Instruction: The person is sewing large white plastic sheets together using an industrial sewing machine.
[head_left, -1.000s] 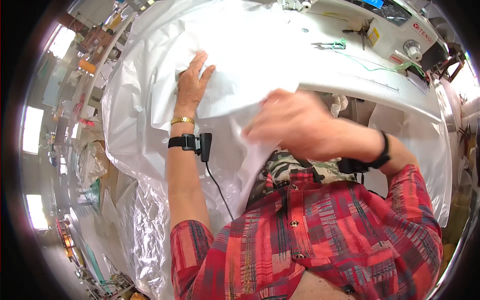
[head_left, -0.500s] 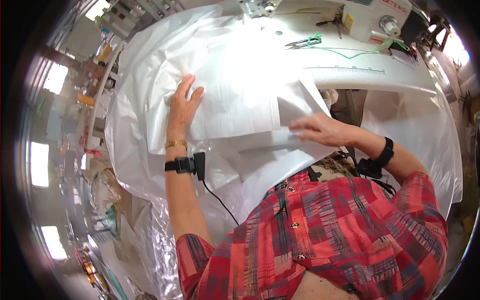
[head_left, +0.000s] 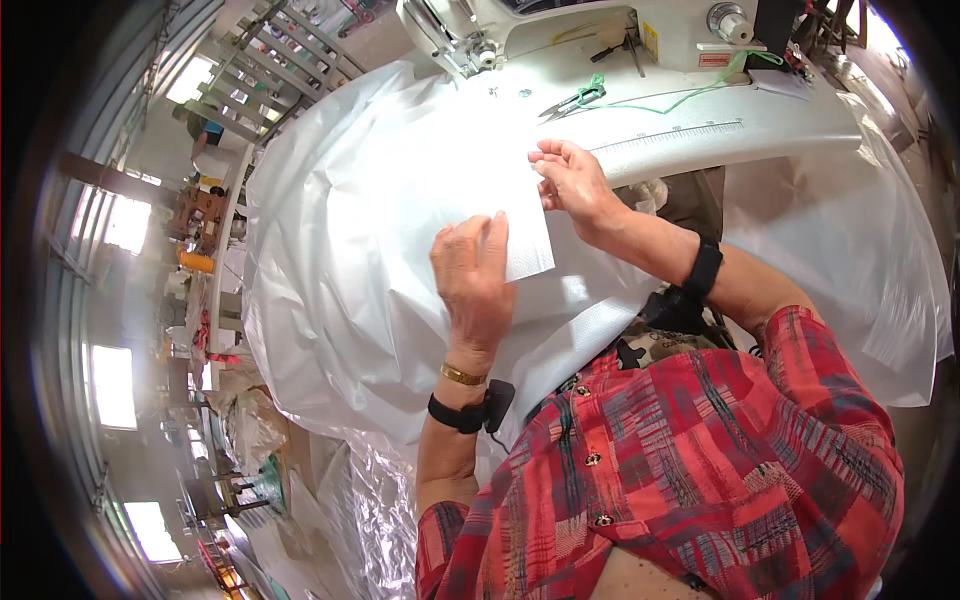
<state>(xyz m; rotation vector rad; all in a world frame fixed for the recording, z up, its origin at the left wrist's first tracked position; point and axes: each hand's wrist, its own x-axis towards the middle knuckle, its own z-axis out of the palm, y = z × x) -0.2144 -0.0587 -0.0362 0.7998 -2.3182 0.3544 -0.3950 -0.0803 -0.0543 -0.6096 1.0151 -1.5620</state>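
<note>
A large sheet of white, woven-looking plastic (head_left: 350,250) lies bunched over the sewing table, with a straight-edged flap (head_left: 528,250) on top. My left hand (head_left: 473,285) rests on this flap near its lower edge, fingers slightly bent and thumb apart. At the flap's right edge, my right hand (head_left: 578,190) closes thumb and fingers on the plastic. The sewing machine head (head_left: 480,50) stands just beyond the sheet, its lamp washing out the white surface. Part of the flap's lower edge is hidden behind my left hand.
Scissors (head_left: 575,100) with green cord on the handle lie right of the needle area. A ruler scale (head_left: 670,132) runs along the table's front. More white plastic (head_left: 830,260) hangs at right. Clear plastic film (head_left: 375,510) lies below at left. A distant person (head_left: 205,130) is at upper left.
My left hand has moved right across the sheet. My right hand has gone up and left onto the flap's right edge and closed on it. The view has shifted, showing more of the machine.
</note>
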